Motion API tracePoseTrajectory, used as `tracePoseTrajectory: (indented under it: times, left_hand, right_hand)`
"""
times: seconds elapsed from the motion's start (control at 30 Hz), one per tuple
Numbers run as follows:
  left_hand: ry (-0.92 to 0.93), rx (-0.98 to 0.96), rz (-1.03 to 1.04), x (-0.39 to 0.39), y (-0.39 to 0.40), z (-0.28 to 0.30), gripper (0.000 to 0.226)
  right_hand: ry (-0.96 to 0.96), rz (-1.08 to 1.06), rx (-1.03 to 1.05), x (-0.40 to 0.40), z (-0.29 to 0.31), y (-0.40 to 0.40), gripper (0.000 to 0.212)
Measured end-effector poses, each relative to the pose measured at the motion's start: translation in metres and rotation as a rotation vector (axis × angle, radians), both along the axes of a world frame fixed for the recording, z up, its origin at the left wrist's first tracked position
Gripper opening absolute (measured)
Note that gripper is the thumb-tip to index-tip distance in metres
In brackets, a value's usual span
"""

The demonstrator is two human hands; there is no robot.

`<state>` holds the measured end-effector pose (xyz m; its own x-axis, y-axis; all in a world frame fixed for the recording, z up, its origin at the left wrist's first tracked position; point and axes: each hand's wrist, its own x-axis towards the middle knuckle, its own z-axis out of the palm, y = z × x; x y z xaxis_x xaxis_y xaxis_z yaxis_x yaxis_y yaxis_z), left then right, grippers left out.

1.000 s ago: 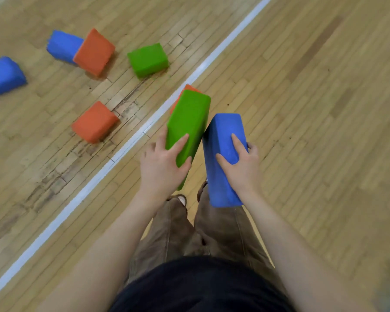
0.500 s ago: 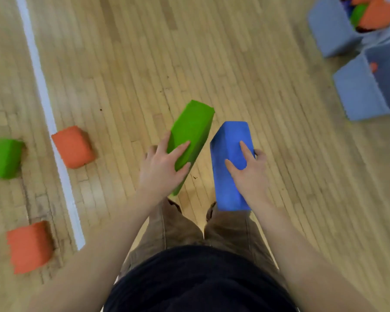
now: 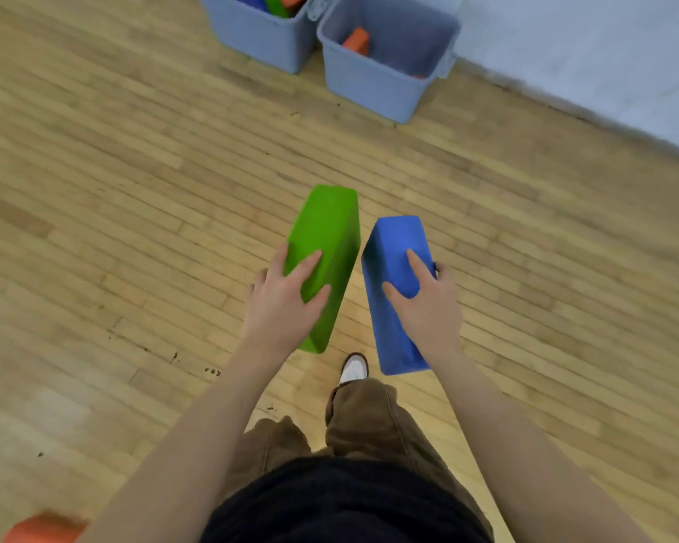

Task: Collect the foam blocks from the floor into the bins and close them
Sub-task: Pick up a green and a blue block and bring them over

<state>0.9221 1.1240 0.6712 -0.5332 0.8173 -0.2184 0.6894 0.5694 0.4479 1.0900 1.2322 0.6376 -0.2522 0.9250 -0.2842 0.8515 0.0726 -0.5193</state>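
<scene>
1. The left hand (image 3: 287, 303) grips the green block (image 3: 326, 244), thumb on its upper face, fingers wrapped behind.
2. The right hand (image 3: 428, 303) grips the blue block (image 3: 392, 260) the same way; the two blocks are side by side, not touching, above the floor (image 3: 134, 229).
3. Two open bins stand ahead by the wall (image 3: 585, 45): the left bin (image 3: 259, 37) holds several blocks, the right bin (image 3: 373, 84) an orange one (image 3: 356, 40).
4. Another orange block (image 3: 44, 529) lies at the bottom left.

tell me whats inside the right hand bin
The right bin shows one orange block against its far-left wall and an orange sliver near the front right. The near wall covers the rest of the bottom.
</scene>
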Motion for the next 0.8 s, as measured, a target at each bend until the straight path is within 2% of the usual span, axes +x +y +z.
tracePoseTrajectory:
  times: [0.23,0.4,0.53,0.7,0.8]
  left_hand:
    - [0.027,-0.028,0.097,-0.044,0.070,0.000,0.053]
    - [0.012,-0.028,0.249,-0.110,0.113,-0.010,0.051]
    - [-0.010,-0.016,0.318,-0.185,0.162,-0.019,0.051]
    - [0.010,-0.025,0.269,-0.275,0.246,-0.012,0.051]
    - [0.031,-0.020,0.201,-0.312,0.309,-0.003,0.052]
  right_hand:
    - [0.025,0.093,-0.038,-0.058,0.006,0.103,0.062]
    - [0.036,0.201,-0.131,-0.146,-0.001,0.165,0.063]
    - [0.035,0.291,-0.081,-0.234,-0.008,0.230,0.062]
    - [0.061,0.264,-0.056,-0.329,0.004,0.307,0.062]
    - [0.048,0.200,-0.042,-0.356,0.012,0.357,0.062]
